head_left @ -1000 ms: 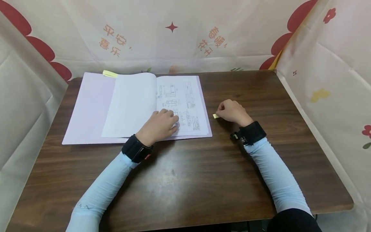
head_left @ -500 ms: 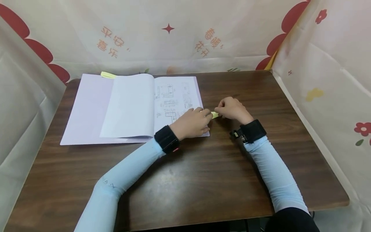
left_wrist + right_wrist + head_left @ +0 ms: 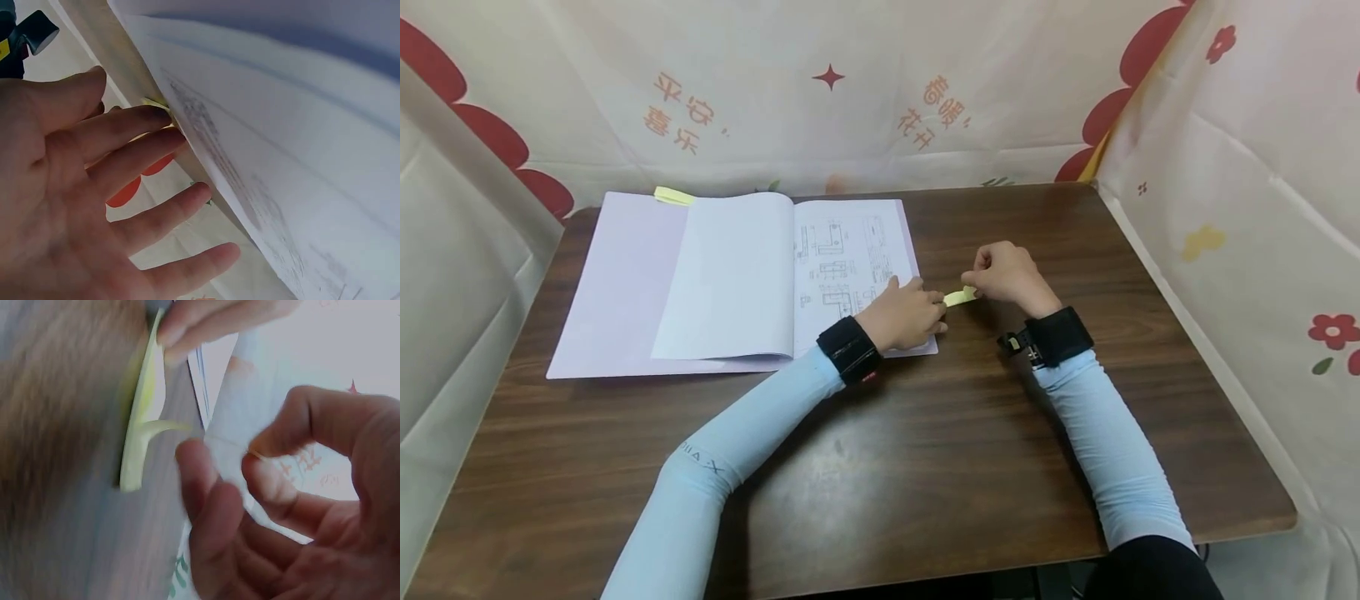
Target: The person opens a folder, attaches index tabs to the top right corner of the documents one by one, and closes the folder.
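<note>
A slim pad of yellow sticky notes (image 3: 958, 297) lies on the table just right of an open lilac folder (image 3: 606, 317). My right hand (image 3: 1009, 273) is over its right end, thumb and forefinger pinching a sticky note (image 3: 164, 425) that curls up from the pad. Most of that note shows edge-on in the right wrist view. My left hand (image 3: 904, 317) lies across the folder's right edge, its fairly straight fingertips (image 3: 159, 115) touching the pad's left end. Under the left hand, part of a page of line drawings (image 3: 850, 242) is hidden.
A blank white page (image 3: 737, 283) is turned over to the folder's left side. Another yellow sticky note (image 3: 673, 196) sticks out at the folder's top left. The brown table (image 3: 880, 483) is bounded by a printed curtain (image 3: 760, 100) behind and at both sides.
My left hand has slid right from the drawings to the sticky pad. My right hand has stayed by the pad, and a note now lifts from it between thumb and forefinger.
</note>
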Demonstrator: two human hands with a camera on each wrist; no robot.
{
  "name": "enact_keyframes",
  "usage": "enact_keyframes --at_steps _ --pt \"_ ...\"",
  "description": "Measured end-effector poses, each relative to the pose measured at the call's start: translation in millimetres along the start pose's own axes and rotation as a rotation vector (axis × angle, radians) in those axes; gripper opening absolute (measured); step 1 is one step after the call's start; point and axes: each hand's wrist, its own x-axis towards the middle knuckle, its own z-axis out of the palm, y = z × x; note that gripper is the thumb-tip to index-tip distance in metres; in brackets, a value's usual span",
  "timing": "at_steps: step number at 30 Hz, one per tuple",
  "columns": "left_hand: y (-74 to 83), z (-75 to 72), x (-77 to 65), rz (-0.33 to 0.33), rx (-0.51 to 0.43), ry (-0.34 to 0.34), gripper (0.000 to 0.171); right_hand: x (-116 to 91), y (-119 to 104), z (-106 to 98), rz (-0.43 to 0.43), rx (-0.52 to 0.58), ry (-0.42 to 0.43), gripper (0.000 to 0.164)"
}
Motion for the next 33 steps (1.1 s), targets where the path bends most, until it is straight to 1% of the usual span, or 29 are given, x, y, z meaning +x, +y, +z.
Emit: enact_keyframes --at_steps 2,4,6,8,11,13,17,19,22,26,33 --pt "0.0 -1.9 -0.4 -0.006 0.005 -0.006 0.045 0 2 -4 0.005 0.032 0.05 0.018" --pt "0.1 -3.3 -0.6 -0.009 0.001 -0.013 0.045 0 5 -7 0.012 0.061 0.07 0.014" --pt "0.1 -3.8 -0.4 -0.011 0.0 -0.017 0.044 0 8 -9 0.01 0.08 0.058 0.008" --pt "0.1 -3.7 -0.1 -0.011 -0.005 -0.015 0.043 0 9 -8 0.009 0.083 0.022 0.01" --pt "0.7 -3.0 0.6 -0.006 -0.001 -0.004 0.041 1 11 -4 0.006 0.059 -0.031 0.016" --pt "1.4 -2.8 0.6 -0.005 0.004 0.001 0.04 3 12 0 0.008 0.013 -0.044 0.02" --pt "2.8 -2.4 1.0 0.0 0.03 -0.005 0.039 5 14 8 0.017 -0.067 -0.033 0.028" --pt "3.3 -2.4 1.2 -0.001 0.037 -0.01 0.04 7 15 12 0.016 -0.074 -0.027 0.03" --pt "3.7 -2.4 1.2 -0.006 0.04 -0.02 0.041 8 16 14 0.004 -0.071 -0.019 0.027" --pt "3.5 -3.0 0.9 -0.017 0.038 -0.036 0.044 8 19 11 -0.004 -0.088 -0.009 0.026" --pt "0.5 -3.8 0.1 -0.015 0.014 -0.047 0.048 8 22 0 0.018 -0.094 -0.033 0.025"
